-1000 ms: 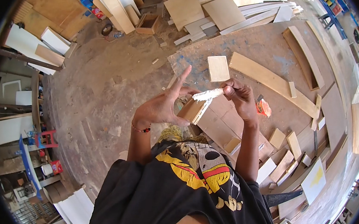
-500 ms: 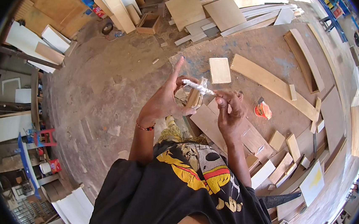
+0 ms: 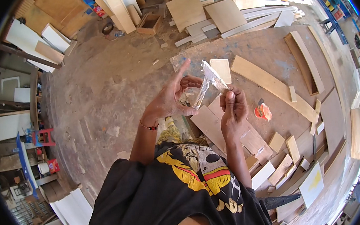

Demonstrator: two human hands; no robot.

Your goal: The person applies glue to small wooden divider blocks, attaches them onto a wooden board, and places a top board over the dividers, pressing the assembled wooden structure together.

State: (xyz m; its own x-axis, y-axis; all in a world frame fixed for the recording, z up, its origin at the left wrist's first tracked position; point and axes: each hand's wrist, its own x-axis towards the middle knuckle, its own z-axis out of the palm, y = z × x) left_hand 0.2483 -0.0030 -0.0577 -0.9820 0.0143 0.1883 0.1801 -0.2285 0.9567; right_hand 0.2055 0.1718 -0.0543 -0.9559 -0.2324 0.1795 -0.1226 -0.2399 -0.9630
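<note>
One L hand (image 3: 166, 96) grips thin wooden pc (image 3: 201, 95) w/ white-smeared edge. R hand (image 3: 234, 105) pinches narrow white-coated stick (image 3: 217, 77), nr pc's upper end.

Thin stick (image 3: 217, 77) is all gooped up in white, pinched at a slant in the right hand (image 3: 234, 105) — small wood piece (image 3: 201, 94), left hand (image 3: 167, 96), white smeared along its edge.

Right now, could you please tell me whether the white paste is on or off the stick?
On: white paste covers much of the visible stick in the right hand.
</note>
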